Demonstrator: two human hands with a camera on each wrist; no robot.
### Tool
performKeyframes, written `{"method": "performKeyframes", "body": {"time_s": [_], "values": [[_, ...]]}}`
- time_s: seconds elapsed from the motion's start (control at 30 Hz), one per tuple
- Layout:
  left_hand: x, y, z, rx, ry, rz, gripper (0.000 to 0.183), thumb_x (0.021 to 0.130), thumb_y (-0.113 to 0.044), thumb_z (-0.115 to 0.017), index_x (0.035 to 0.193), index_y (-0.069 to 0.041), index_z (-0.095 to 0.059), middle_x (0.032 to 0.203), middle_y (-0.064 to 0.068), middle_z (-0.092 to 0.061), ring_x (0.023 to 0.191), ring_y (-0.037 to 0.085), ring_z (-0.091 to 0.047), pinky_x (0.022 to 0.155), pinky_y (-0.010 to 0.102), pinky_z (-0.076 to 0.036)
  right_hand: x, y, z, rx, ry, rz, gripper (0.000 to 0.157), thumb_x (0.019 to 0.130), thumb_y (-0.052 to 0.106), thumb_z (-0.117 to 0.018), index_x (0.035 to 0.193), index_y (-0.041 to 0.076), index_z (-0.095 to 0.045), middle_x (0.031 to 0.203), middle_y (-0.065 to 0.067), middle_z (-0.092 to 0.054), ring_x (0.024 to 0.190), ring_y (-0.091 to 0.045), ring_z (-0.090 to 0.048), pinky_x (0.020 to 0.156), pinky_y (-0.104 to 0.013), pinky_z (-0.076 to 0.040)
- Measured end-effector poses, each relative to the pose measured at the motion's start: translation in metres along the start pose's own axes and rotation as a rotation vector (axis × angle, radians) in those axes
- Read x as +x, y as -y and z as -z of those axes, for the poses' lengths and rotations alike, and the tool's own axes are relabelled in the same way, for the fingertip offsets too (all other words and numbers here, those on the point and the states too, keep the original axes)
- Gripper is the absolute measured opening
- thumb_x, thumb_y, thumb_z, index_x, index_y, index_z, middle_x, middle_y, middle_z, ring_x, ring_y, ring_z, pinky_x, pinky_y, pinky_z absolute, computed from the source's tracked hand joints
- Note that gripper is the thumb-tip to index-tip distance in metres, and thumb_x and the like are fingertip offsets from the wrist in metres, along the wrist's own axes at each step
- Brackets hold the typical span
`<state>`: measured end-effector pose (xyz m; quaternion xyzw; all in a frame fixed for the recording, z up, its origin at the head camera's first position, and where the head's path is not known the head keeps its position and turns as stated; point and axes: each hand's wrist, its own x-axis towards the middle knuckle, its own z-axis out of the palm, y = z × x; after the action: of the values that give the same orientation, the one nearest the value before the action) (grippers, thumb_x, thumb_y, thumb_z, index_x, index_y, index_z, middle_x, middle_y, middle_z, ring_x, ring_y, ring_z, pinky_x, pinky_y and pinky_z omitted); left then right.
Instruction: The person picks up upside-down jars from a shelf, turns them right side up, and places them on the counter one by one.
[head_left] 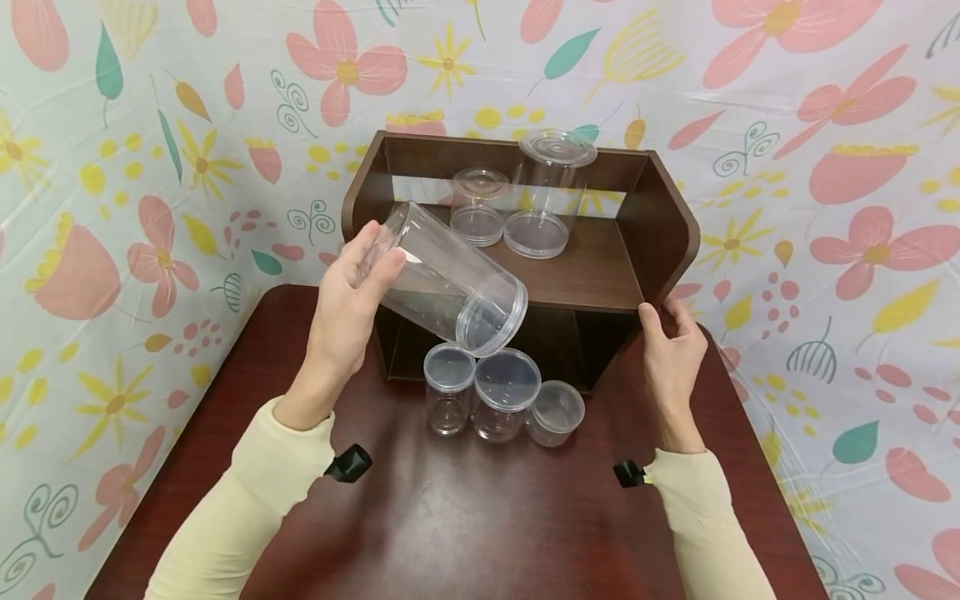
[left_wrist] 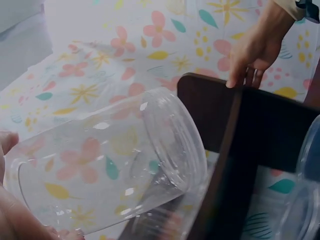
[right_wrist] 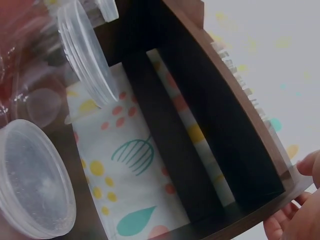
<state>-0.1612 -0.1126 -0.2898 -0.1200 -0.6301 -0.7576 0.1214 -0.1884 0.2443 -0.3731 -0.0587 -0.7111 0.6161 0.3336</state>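
My left hand (head_left: 341,312) grips a tall clear plastic jar (head_left: 438,271) by its upper left end. The jar tilts in front of the shelf, its ringed end pointing down to the right; the left wrist view shows the jar (left_wrist: 95,160) close up. With thumb and fingers, my right hand (head_left: 675,354) holds the right lower edge of a dark brown two-tier shelf (head_left: 577,283). In the right wrist view, the fingers (right_wrist: 285,217) are at the shelf's corner. On the upper tier stand a short clear jar (head_left: 480,187) and a taller lidded one (head_left: 557,152).
Three clear lidded containers stand in a row before the shelf: a narrow jar (head_left: 449,367), a wider jar (head_left: 507,379) and a low tub (head_left: 555,408). They sit on a reddish-brown table (head_left: 450,517). Flower-print cloth (head_left: 225,125) hangs behind and on both sides.
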Motion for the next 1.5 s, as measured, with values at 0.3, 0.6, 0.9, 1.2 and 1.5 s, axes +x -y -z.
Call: {"method": "performKeyframes", "body": {"time_s": [0.3, 0.6, 0.9, 1.2, 1.5], "values": [[-0.016, 0.021, -0.006, -0.068, -0.041, 0.02, 0.074, 0.097, -0.019, -0.06, 0.158, 0.009, -0.028, 0.16, 0.022, -0.038, 0.147, 0.027, -0.04, 0.118, 0.03, -0.032, -0.011, -0.031, 0.015, 0.007, -0.013, -0.055, 0.041, 0.098, 0.013, -0.071, 0.135, -0.004, -0.064, 0.121, -0.011, -0.067, 0.111, -0.012, -0.063, 0.095, -0.02, -0.046], [-0.024, 0.04, -0.017, -0.062, -0.049, 0.053, 0.076, 0.095, -0.022, -0.062, 0.157, 0.008, -0.031, 0.159, 0.023, -0.039, 0.146, 0.028, -0.041, 0.118, 0.033, -0.033, -0.04, -0.027, 0.019, 0.074, 0.124, -0.013, 0.038, 0.099, 0.005, -0.067, 0.136, -0.005, -0.062, 0.127, -0.01, -0.066, 0.113, -0.016, -0.062, 0.096, -0.019, -0.047], [-0.03, 0.058, -0.029, -0.038, -0.048, 0.079, 0.078, 0.094, -0.025, -0.062, 0.157, 0.009, -0.03, 0.158, 0.022, -0.039, 0.146, 0.028, -0.041, 0.119, 0.039, -0.033, -0.065, -0.032, 0.014, 0.246, 0.412, 0.093, 0.049, 0.095, -0.015, -0.06, 0.143, -0.009, -0.052, 0.135, -0.012, -0.062, 0.122, -0.026, -0.058, 0.099, -0.025, -0.047], [-0.037, 0.075, -0.037, -0.038, -0.036, 0.084, 0.081, 0.093, -0.028, -0.062, 0.157, 0.01, -0.03, 0.158, 0.022, -0.039, 0.145, 0.031, -0.042, 0.118, 0.042, -0.033, -0.083, -0.037, 0.004, 0.335, 0.655, 0.152, 0.073, 0.084, -0.024, -0.058, 0.153, -0.006, -0.039, 0.146, -0.012, -0.053, 0.131, -0.025, -0.051, 0.103, -0.03, -0.046], [-0.043, 0.085, -0.046, 0.028, -0.034, 0.089, 0.076, 0.095, -0.03, -0.061, 0.156, 0.007, -0.035, 0.157, 0.018, -0.043, 0.142, 0.029, -0.045, 0.118, 0.041, -0.034, -0.092, -0.042, -0.004, 0.359, 0.717, 0.106, 0.09, 0.084, 0.002, -0.084, 0.157, -0.005, -0.031, 0.151, -0.009, -0.05, 0.139, -0.018, -0.046, 0.111, -0.026, -0.037]]}}
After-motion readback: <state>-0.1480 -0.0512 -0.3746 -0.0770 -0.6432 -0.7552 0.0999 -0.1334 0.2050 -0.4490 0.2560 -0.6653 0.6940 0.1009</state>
